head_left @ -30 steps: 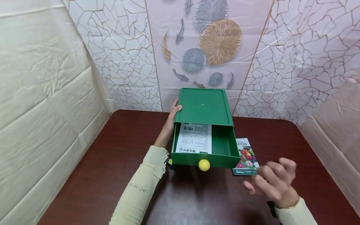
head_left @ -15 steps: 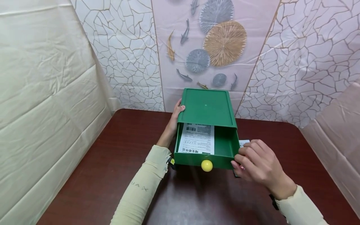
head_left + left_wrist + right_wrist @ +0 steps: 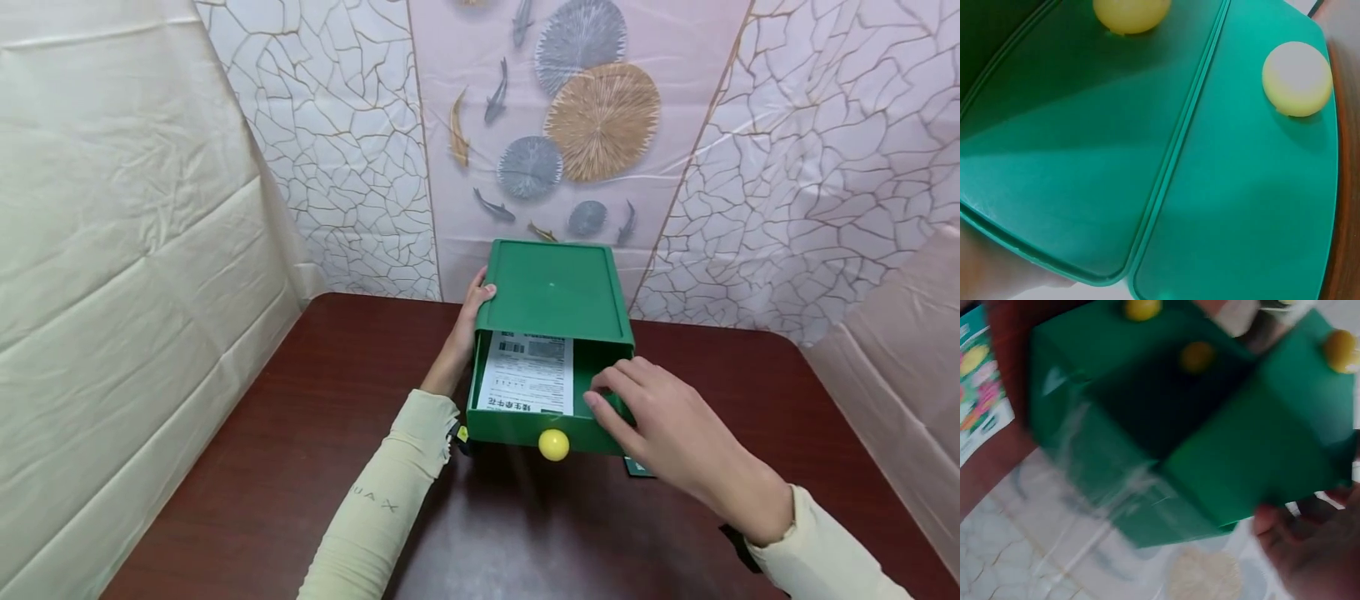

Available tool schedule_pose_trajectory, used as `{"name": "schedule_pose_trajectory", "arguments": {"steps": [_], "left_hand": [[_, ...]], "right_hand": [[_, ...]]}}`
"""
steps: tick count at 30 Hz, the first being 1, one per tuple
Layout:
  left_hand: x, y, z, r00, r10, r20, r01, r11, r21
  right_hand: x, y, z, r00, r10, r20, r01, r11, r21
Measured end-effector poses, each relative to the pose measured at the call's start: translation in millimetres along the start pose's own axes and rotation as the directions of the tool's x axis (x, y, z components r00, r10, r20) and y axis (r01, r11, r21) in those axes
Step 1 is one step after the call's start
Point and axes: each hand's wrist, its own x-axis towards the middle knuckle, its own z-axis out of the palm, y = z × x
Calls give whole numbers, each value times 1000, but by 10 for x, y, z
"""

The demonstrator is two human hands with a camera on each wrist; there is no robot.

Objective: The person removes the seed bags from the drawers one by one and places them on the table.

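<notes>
A green drawer box (image 3: 555, 287) stands on the table with its top drawer (image 3: 506, 427) pulled out and a round yellow knob (image 3: 553, 444) on its front. My left hand (image 3: 467, 321) grips the box's left side, thumb at the top edge. Inside the drawer, on the left, lies a seed packet (image 3: 528, 375), its white printed back facing up. My right hand (image 3: 667, 417) reaches over the drawer's right front corner, fingers loosely bent and nothing visible in them. From the right wrist view its thumb (image 3: 1267, 520) is at the drawer's edge. Part of the drawer's right half is hidden behind the hand.
A second seed packet with flowers (image 3: 979, 387) lies on the table right of the box; my right hand mostly hides it in the head view. Lower drawers with yellow knobs (image 3: 1297, 79) show in the left wrist view. A patterned cloth wall (image 3: 345, 150) stands behind the table.
My right hand has moved left and up from the table's right side to over the drawer's corner, covering most of the flowered packet. My left hand keeps its grip on the box.
</notes>
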Motion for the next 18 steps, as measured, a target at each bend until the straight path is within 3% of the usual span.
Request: {"name": "schedule_pose_trajectory", "arguments": {"steps": [2, 5, 12, 16, 18], "left_hand": [[7, 6, 24, 1000, 2, 0, -2, 1000, 6], [20, 17, 57, 1000, -6, 4, 6, 1000, 10], [-2, 35, 80, 1000, -10, 13, 10, 1000, -1], [-42, 26, 47, 1000, -7, 19, 7, 1000, 5], [-55, 33, 32, 1000, -3, 18, 3, 1000, 6]], "right_hand": [[37, -63, -66, 991, 105, 88, -106, 994, 4], [106, -126, -141, 968, 182, 173, -186, 983, 7], [312, -147, -170, 928, 233, 291, -260, 964, 58], [458, -140, -152, 885, 228, 405, -296, 949, 112], [532, -144, -145, 854, 245, 459, -325, 940, 104]]}}
